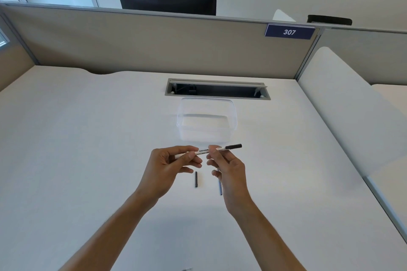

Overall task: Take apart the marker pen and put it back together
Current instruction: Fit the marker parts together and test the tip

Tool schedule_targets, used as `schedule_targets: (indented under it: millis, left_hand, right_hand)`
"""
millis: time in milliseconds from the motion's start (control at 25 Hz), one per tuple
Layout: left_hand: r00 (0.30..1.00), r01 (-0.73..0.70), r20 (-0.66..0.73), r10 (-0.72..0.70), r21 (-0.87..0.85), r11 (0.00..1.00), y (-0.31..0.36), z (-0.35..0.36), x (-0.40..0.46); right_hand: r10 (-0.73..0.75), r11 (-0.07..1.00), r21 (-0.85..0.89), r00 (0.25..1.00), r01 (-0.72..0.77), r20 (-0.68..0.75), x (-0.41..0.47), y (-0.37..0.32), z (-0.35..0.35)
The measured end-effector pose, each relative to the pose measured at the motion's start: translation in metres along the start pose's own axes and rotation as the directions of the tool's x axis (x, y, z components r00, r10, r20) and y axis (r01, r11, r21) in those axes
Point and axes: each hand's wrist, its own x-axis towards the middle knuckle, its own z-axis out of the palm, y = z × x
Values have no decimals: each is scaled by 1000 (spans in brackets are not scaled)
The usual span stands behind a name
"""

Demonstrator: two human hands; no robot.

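Note:
A white marker pen with a black end piece at its right tip lies level between both hands, above the desk. My left hand pinches its left part and my right hand pinches its middle. The pen's left end shows white, with no cap on it. On the desk below lie two loose dark parts: a short black piece and a longer thin dark rod, partly hidden by my right hand.
A clear plastic box stands on the white desk just beyond the hands. Behind it is an open cable slot. A beige partition with a "307" sign closes the back; a white panel stands at the right.

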Motion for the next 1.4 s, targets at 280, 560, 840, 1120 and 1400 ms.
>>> schedule_targets:
  millis: [280,560,840,1120,1400]
  left_hand:
    - [999,51,-8,-50,155,987,-27,-26,-5]
    - [1000,0,13,-22,865,501,-103,-74,-19]
    - [998,60,-50,-48,970,236,-149,-88,-31]
    - [998,57,-55,-14,966,252,-148,-87,-32]
    - [998,63,-63,-9,966,249,-149,-86,-31]
  right_hand:
    - [-251,936,-243,967,256,50,8,19,9]
    - [-312,644,-693,939,323,148,26,47,15]
    - [-493,261,-808,792,529,360,31,49,30]
    - [-528,67,-801,702,595,478,29,79,31]
    - [-645,89,-797,644,597,410,29,60,38]
